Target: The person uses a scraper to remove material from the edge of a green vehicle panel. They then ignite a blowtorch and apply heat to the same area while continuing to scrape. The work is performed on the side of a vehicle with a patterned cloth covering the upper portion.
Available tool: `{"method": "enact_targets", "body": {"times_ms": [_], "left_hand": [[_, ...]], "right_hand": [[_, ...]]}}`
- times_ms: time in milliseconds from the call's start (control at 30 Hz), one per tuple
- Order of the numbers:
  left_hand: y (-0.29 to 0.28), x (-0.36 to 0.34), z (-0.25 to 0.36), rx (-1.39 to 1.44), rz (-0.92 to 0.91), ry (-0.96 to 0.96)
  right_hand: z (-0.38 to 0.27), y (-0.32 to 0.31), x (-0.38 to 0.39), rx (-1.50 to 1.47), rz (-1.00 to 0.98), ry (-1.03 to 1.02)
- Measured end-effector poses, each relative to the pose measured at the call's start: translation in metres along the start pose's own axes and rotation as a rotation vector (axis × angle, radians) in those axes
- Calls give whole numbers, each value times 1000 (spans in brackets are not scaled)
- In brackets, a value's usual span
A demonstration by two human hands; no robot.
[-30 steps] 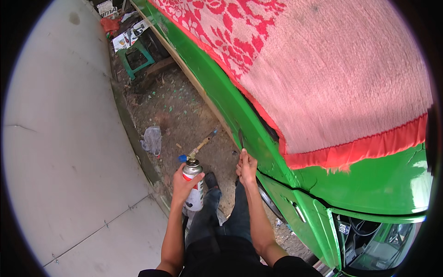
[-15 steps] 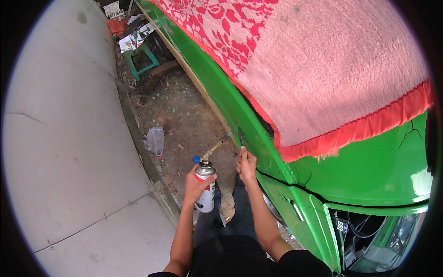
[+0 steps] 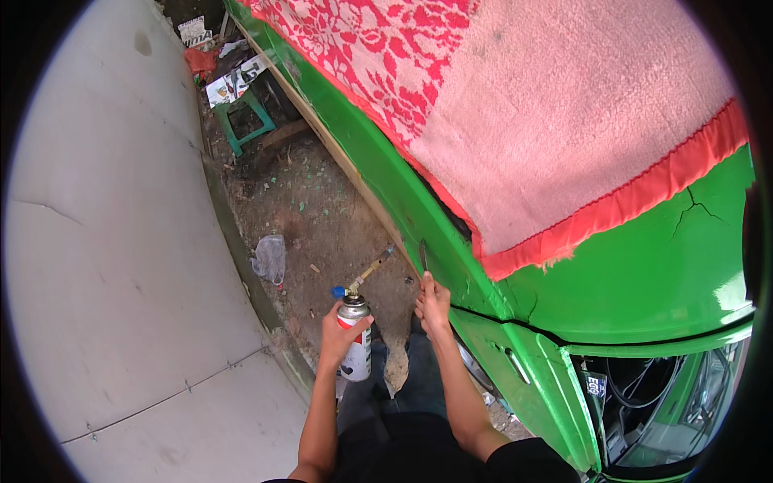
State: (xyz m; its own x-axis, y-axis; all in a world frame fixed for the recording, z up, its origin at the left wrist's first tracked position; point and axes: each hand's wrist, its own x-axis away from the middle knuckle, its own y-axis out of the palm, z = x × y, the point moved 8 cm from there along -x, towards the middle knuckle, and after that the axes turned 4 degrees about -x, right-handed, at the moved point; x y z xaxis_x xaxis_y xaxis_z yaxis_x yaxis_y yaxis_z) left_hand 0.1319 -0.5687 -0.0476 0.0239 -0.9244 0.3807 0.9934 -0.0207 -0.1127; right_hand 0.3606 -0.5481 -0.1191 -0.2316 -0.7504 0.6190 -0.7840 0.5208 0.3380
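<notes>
My left hand (image 3: 336, 336) is wrapped round the white and red canister of a gas torch (image 3: 355, 354). The torch has a blue knob, and its brass nozzle slants up and right toward the green vehicle's side panel (image 3: 441, 256). No flame can be made out at the tip. In my right hand (image 3: 435, 304) is a thin dark blade, seemingly a scraper (image 3: 424, 256), its fingers closed round the handle. The blade points away from me, close against the panel; whether it touches cannot be told.
A pink and red blanket (image 3: 555, 129) covers much of the vehicle. Left stands a pale wall (image 3: 129, 241). Between them is a dirt floor (image 3: 322, 209) strewn with green flakes, a clear plastic bag (image 3: 270, 259) and a green stool (image 3: 245, 121). An open vehicle window (image 3: 644, 402) lies lower right.
The view has shifted slightly. Both hands, with the torch and the scraper, sit a little lower in the picture, and both grips are unchanged.
</notes>
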Motion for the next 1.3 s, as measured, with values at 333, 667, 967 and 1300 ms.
{"method": "enact_targets", "body": {"times_ms": [333, 667, 967, 1300], "left_hand": [[1, -10, 5, 3, -27, 38], [-13, -13, 9, 13, -20, -21], [-11, -28, 23, -10, -27, 15], [-9, -19, 28, 2, 36, 12]], "right_hand": [[-15, 21, -45, 345, 127, -333], [-19, 35, -22, 210, 178, -172], [-23, 38, -20, 195, 151, -212], [-25, 47, -23, 63, 43, -63]]}}
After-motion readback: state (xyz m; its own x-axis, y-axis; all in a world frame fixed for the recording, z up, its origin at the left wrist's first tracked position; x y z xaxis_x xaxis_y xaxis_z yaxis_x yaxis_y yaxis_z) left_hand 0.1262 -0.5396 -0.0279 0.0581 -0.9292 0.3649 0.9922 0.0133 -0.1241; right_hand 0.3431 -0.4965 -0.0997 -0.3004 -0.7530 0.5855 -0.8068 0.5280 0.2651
